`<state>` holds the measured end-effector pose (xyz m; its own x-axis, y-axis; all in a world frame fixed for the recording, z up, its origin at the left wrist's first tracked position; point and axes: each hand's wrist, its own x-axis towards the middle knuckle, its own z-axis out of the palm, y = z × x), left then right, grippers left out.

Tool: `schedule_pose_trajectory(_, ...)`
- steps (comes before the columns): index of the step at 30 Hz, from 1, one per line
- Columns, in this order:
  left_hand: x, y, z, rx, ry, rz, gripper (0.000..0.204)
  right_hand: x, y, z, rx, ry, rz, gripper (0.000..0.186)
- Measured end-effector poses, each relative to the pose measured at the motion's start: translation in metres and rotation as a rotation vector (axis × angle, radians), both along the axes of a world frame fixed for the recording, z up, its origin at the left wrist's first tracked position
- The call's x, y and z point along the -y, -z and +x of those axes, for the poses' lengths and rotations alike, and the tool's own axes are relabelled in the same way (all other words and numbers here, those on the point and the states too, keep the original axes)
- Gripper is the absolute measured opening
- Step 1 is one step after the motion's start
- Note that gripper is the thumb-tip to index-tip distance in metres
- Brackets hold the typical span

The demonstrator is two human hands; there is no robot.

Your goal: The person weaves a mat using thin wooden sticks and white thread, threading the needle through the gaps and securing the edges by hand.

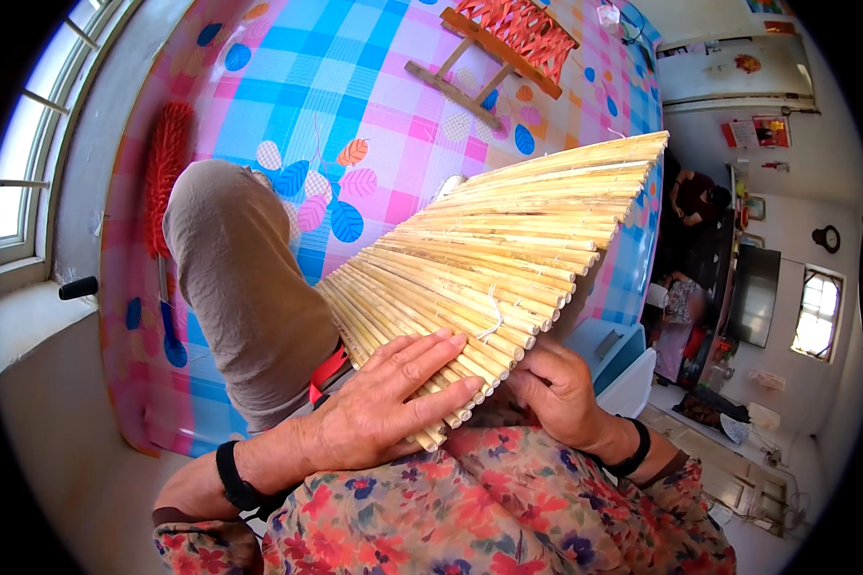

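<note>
Across my lap lies a mat of straw-coloured reeds (470, 259), tied side by side and fanning out toward the far right. A loop of white string (495, 314) sticks up near its right edge. My left hand (384, 402) rests flat on the mat's near end, fingers stretched over the reeds. At the near right edge, my right hand (558, 388) has its fingers curled in and takes hold of the mat from the side; part of that grip is hidden beneath the reeds. A red strip (328, 374) shows beside my left hand.
My bent left knee (230, 278) rises left of the mat. A folding stool with red webbing (518, 43) lies on the checked sheet (355, 57). A red duster (169, 172) is at left, and pale plastic bins (628, 369) stand at right. Other people (681, 307) are beyond.
</note>
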<state>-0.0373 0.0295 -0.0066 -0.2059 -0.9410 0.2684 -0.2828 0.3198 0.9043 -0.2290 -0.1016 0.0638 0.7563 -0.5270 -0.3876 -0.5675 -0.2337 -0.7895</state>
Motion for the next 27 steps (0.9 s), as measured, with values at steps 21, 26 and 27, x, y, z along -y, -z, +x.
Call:
schedule_pose_trajectory(21,0.004,-0.006,0.002,0.129,0.039,-0.014,0.048,0.006,-0.012,-0.016,-0.073,-0.142,-0.032,0.019)
schedule_pose_trajectory(26,0.004,-0.009,0.004,0.145,0.004,-0.019,0.038,0.001,-0.008,-0.012,-0.002,-0.076,-0.015,0.020)
schedule_pose_trajectory(27,0.005,-0.009,0.005,0.149,0.007,-0.017,0.037,0.001,-0.007,-0.012,-0.002,-0.091,-0.045,0.021)
